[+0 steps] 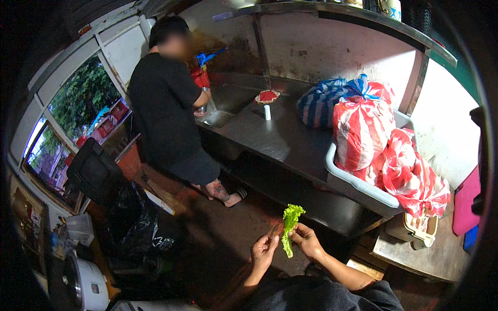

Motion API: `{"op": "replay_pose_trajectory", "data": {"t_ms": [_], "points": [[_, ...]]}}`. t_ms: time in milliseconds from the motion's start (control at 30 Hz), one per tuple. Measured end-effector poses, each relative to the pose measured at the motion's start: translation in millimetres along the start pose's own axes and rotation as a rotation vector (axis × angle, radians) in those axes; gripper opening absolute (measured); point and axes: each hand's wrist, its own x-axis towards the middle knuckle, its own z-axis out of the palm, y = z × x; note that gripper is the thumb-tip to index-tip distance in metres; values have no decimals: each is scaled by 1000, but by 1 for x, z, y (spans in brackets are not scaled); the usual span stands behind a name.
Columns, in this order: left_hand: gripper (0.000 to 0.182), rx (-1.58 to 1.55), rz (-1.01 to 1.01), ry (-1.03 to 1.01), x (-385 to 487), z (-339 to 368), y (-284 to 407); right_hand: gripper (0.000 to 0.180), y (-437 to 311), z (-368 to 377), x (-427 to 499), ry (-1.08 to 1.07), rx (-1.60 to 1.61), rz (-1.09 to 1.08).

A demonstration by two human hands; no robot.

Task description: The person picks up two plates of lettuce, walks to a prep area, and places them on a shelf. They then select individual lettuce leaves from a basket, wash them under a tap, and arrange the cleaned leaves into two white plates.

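Observation:
My right hand (308, 241) pinches a frilly green lettuce leaf (290, 229) between thumb and fingers, in front of my body. The leaf hangs upright, its curled edges facing up and left. Just left of it is my left hand (264, 252), thumb and fingertips drawn close together. Whether those fingertips hold a bit of leaf cannot be made out. Both hands are above the dark floor (229, 237), short of the metal counter.
A person (165, 101) in dark clothes works at the sink (218, 117). On the metal counter (256, 134) are a white cup-like item (267, 112) and striped plastic bags (363, 128), some in a grey tub (362, 192). A rice cooker (91, 285) and black garbage bag (130, 217) stand left.

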Motion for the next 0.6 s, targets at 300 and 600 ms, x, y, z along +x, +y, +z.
{"op": "replay_pose_trajectory", "data": {"t_ms": [300,600], "points": [[16,18,-145,-52,5,-13,-2,8,2,12,5,64,50,47],[19,-131,6,-184,14,-14,-11,9,8,17,0,3,-163,-87]]}}
